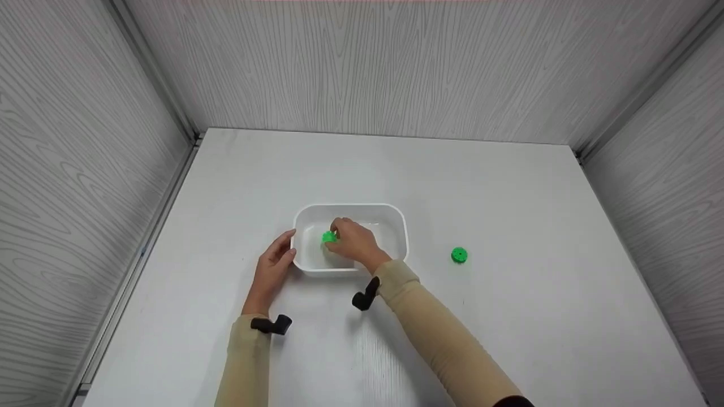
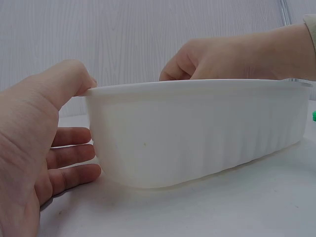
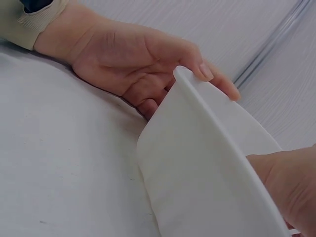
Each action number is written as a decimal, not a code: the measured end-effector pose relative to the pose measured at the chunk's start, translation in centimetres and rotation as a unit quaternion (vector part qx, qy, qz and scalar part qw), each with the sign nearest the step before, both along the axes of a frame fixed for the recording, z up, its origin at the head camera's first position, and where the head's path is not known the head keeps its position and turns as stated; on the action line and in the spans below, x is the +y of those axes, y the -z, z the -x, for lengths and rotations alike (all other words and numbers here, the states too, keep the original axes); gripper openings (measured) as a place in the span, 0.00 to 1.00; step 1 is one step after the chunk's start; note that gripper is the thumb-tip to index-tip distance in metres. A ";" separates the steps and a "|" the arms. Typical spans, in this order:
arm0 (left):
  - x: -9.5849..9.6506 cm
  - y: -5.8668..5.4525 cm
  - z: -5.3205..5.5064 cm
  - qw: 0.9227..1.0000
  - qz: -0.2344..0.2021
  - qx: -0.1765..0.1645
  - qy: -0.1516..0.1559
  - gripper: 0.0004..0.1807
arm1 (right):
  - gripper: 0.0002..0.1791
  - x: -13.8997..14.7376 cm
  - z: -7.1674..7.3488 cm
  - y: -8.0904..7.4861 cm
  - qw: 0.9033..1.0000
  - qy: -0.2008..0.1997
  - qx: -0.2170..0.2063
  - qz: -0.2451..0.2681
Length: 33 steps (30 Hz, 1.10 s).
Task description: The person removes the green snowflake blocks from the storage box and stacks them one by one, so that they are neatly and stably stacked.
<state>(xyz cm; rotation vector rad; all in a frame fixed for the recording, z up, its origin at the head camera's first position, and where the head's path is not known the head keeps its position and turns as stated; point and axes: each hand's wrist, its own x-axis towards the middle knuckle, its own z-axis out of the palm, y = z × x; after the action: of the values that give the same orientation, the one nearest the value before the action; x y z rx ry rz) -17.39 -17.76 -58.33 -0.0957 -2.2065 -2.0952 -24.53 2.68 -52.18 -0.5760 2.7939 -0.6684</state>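
Note:
A white plastic container (image 1: 350,271) with a rounded rim stands on the table. At its left end, my left hand (image 1: 274,271) holds it. The thumb (image 3: 204,71) lies on the rim, and lower fingers (image 2: 74,154) rest along the outer wall. My right hand (image 1: 356,244) reaches over the near rim into the container, pinching a small green gear-like disc (image 1: 328,237) between thumb and fingers. The container wall hides these fingertips in both wrist views. A second green disc (image 1: 459,255), round with small holes, lies flat on the table right of the container.
The white table (image 1: 509,316) extends around the container on every side. Grey wood-grain panels (image 1: 362,68) enclose it at the back, left and right. Dark wrist-worn cameras (image 1: 271,324) stick out from both beige sleeves (image 1: 447,333).

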 end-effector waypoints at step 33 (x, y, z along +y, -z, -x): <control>-0.1 -0.2 -0.1 1.000 -0.005 -0.004 0.007 0.24 | 0.16 5.2 -2.6 -1.5 0.983 0.025 0.104 0.152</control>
<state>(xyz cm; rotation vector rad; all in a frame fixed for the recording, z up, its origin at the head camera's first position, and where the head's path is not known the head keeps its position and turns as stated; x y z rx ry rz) -17.27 -17.82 -58.16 -0.1034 -2.2062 -2.1164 -21.95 7.87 -50.70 -0.6673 2.9249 -1.1193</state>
